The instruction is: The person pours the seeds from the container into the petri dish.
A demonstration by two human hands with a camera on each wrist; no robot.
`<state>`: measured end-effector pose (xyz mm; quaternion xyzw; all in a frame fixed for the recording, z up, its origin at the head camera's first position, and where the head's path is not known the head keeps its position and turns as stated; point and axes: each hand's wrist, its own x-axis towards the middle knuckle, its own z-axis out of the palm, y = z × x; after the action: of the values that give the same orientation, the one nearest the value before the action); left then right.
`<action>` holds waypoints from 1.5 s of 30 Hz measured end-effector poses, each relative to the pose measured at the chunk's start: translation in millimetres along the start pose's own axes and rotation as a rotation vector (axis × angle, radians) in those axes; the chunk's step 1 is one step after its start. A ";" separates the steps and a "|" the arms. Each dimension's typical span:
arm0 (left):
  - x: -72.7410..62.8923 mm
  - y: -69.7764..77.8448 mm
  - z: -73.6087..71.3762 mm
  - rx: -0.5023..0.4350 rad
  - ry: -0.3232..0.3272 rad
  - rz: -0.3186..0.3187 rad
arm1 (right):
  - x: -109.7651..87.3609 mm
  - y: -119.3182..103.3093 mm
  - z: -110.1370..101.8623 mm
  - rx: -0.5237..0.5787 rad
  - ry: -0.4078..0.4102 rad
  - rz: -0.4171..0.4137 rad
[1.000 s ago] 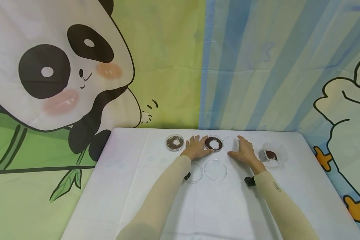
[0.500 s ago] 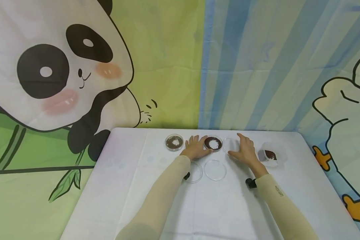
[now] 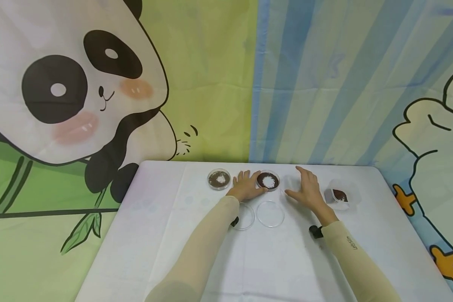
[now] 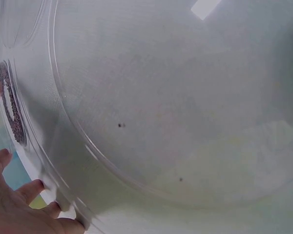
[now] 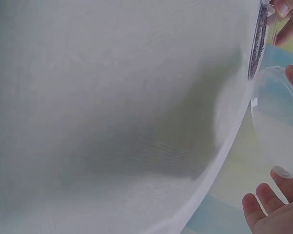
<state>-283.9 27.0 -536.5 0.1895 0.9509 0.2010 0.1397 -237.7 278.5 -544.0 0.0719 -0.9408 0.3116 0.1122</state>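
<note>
My left hand [image 3: 244,186] lies on the table with its fingers spread. Its thumb and index finger hold the left edge of an open petri dish [image 3: 268,180] of dark grains with a white heap in the middle. To the right, my right hand [image 3: 305,191] holds a clear petri dish lid [image 5: 276,114] by its rim, between thumb and fingers. In the right wrist view the lid stands tilted beside the filled dish, above the table; in the head view it is hardly visible. A second filled petri dish [image 3: 219,179] sits left of my left hand.
Two clear round petri dish pieces, a left one [image 3: 250,218] partly under my left wrist and a right one [image 3: 270,214], lie in front on the white table [image 3: 272,260]. A small tub [image 3: 339,195] with dark grains lies on its side at right. Printed cloth hangs behind.
The lid in my right hand has turned from a visible round outline to nearly edge-on, and the right fingertips have shifted slightly left and up. My left hand has stayed at the dish.
</note>
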 end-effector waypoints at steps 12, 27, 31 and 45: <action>1.9 -1.9 -1.1 0.026 -0.009 -0.006 | 9.3 -10.7 2.7 0.126 0.018 -0.084; 2.0 2.0 -4.1 0.039 -0.015 -0.013 | 23.7 -26.6 15.1 0.314 -0.033 -0.091; 1.3 2.5 -4.8 0.035 -0.016 -0.015 | 24.6 -27.6 19.2 0.325 -0.037 -0.089; -0.5 2.2 -2.2 0.069 -0.021 -0.034 | 31.2 -31.5 35.2 0.353 -0.068 -0.063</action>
<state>-283.5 27.9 -533.4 0.1802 0.9588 0.1639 0.1462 -267.2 230.2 -545.6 0.1304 -0.8721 0.4656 0.0758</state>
